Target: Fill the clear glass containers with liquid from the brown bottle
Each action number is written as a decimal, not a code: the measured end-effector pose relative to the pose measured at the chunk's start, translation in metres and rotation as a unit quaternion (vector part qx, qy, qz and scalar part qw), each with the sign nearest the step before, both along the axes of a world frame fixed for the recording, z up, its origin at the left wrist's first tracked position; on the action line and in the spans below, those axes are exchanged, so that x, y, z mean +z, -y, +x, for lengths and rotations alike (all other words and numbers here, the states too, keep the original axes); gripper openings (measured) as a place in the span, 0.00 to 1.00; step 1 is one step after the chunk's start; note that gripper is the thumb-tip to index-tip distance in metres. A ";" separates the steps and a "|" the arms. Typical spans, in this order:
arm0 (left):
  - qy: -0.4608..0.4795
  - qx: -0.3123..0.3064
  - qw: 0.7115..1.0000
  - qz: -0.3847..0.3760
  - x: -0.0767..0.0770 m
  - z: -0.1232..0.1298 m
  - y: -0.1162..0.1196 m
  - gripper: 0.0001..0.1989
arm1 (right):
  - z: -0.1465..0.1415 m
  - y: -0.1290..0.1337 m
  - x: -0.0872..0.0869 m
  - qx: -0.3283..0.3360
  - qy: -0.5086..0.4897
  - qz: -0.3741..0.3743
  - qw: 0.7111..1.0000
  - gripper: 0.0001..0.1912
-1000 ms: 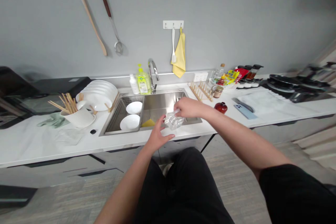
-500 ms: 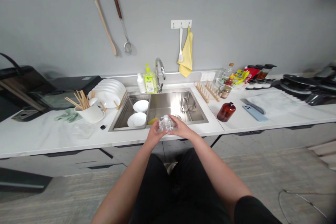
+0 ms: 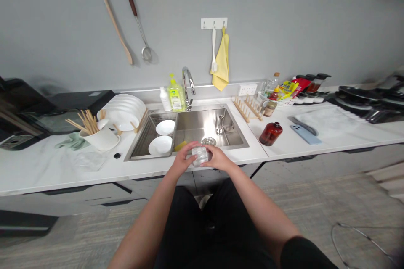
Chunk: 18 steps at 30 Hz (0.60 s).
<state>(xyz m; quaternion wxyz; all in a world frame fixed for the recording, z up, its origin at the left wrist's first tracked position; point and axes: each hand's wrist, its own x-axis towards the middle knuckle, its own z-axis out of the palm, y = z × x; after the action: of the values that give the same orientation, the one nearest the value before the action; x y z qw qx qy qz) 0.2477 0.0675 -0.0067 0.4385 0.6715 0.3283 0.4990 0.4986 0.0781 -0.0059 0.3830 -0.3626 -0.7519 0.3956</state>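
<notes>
Between my two hands is a small clear container, held over the front edge of the steel sink. My left hand grips its left side, and the fingers of my right hand wrap its right side. Inside the sink's left part sit two white bowls, one behind the other. Something yellow lies low in the sink, partly hidden by my left hand. A small black cap and a crumpled clear plastic piece rest on the counter to the left.
White plates stand in a rack behind a white holder with chopsticks. A faucet and soap bottle are behind the sink. Right of it are a wooden rack, brown bottle and blue phone.
The clear container has been turned in my hands, so its white top no longer shows and a flatter face is up. The view has shifted slightly.
</notes>
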 end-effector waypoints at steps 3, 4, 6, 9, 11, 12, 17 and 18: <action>0.003 -0.003 0.999 -0.043 0.000 0.011 0.002 0.29 | 0.000 0.001 0.004 -0.002 0.008 0.008 1.000 0.43; 0.007 -0.004 0.999 -0.052 0.000 0.013 0.002 0.30 | 0.001 0.001 0.005 -0.003 0.009 0.008 1.000 0.43; 0.008 0.004 0.998 -0.060 0.001 0.015 0.002 0.30 | 0.001 0.001 0.004 -0.004 0.012 0.005 1.000 0.43; -0.006 0.042 0.997 -0.064 0.003 0.017 -0.001 0.26 | 0.002 0.001 0.002 -0.007 0.020 0.002 1.000 0.43; -0.013 0.079 0.995 -0.059 0.004 0.020 -0.002 0.24 | 0.001 0.001 0.002 -0.012 0.027 0.004 1.000 0.42; -0.018 0.097 0.994 -0.050 0.005 0.022 -0.002 0.25 | 0.000 0.001 0.002 -0.014 0.027 0.006 1.000 0.42; -0.041 0.053 0.998 0.006 0.007 0.024 0.006 0.37 | -0.001 0.002 0.004 -0.014 0.018 0.012 1.000 0.37; -0.029 0.040 0.999 0.004 0.007 0.023 0.007 0.38 | -0.001 0.002 0.004 -0.012 0.016 0.011 1.000 0.37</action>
<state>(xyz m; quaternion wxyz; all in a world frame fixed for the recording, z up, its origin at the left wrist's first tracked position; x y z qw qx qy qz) 0.2712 0.0608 0.0005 0.4062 0.6735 0.3656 0.4977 0.4980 0.0761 -0.0015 0.3797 -0.3739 -0.7578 0.3765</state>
